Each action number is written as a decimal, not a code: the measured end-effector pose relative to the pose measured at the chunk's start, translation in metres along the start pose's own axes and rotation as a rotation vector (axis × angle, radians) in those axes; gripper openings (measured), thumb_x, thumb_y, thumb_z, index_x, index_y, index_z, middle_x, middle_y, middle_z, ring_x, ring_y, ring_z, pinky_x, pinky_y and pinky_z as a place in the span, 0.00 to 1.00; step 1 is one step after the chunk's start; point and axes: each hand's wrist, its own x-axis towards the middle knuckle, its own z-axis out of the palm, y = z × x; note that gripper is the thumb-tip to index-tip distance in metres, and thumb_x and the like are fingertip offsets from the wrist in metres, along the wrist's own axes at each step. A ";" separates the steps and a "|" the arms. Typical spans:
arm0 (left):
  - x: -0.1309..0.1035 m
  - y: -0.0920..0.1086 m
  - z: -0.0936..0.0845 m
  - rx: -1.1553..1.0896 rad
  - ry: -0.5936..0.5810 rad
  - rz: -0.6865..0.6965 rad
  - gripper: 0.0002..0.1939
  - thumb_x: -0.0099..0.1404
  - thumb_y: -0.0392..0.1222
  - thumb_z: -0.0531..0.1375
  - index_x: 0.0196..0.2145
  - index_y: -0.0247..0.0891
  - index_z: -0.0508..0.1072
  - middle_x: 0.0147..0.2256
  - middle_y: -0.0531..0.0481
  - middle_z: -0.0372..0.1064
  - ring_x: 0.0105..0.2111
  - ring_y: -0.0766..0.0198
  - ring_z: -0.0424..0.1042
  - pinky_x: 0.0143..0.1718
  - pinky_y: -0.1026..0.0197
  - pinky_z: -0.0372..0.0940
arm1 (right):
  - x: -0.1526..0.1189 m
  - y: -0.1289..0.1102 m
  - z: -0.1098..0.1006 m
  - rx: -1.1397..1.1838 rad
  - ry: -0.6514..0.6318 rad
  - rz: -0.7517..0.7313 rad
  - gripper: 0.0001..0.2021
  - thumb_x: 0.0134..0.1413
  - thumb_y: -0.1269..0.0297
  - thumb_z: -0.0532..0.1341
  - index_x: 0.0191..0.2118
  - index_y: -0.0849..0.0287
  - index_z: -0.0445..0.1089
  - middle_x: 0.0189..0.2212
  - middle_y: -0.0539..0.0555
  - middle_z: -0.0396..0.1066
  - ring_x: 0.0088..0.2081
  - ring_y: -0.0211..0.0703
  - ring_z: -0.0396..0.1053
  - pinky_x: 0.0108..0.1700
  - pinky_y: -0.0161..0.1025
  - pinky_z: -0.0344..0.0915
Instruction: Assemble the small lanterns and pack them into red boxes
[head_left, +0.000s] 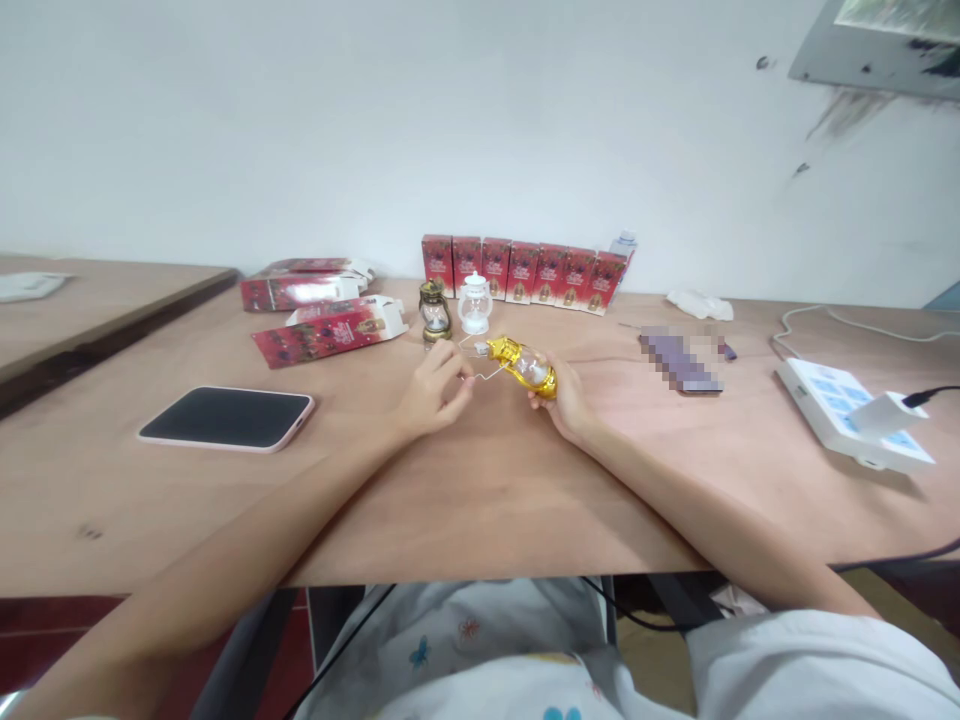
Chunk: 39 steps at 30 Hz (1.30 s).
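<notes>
A gold mini lantern (531, 370) lies tilted in my right hand (568, 400), whose fingers wrap round its base. Its top points left, toward my left hand (437, 390). The fingers of my left hand pinch a thin wire handle (491, 374) that reaches across to the lantern's side. Just behind my left hand stand a bronze mini lantern (435, 312) and a white mini lantern (474, 303), both upright. A small clear piece lies on the table between the lanterns and my hands; its kind is hard to make out.
Red printed boxes (523, 272) stand in a row by the wall. Flattened and opened red boxes (330, 335) lie at the left behind a phone (227, 418). At the right are a blurred-out flat object (679, 360), a crumpled white tissue (700, 304) and a white power strip (847, 410).
</notes>
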 end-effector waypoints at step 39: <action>-0.002 -0.010 0.001 0.229 -0.019 0.232 0.04 0.63 0.34 0.52 0.29 0.37 0.61 0.29 0.48 0.59 0.32 0.63 0.60 0.34 0.60 0.61 | 0.000 -0.001 0.001 0.061 0.019 -0.012 0.17 0.44 0.50 0.62 0.27 0.57 0.57 0.17 0.44 0.63 0.13 0.31 0.58 0.10 0.28 0.50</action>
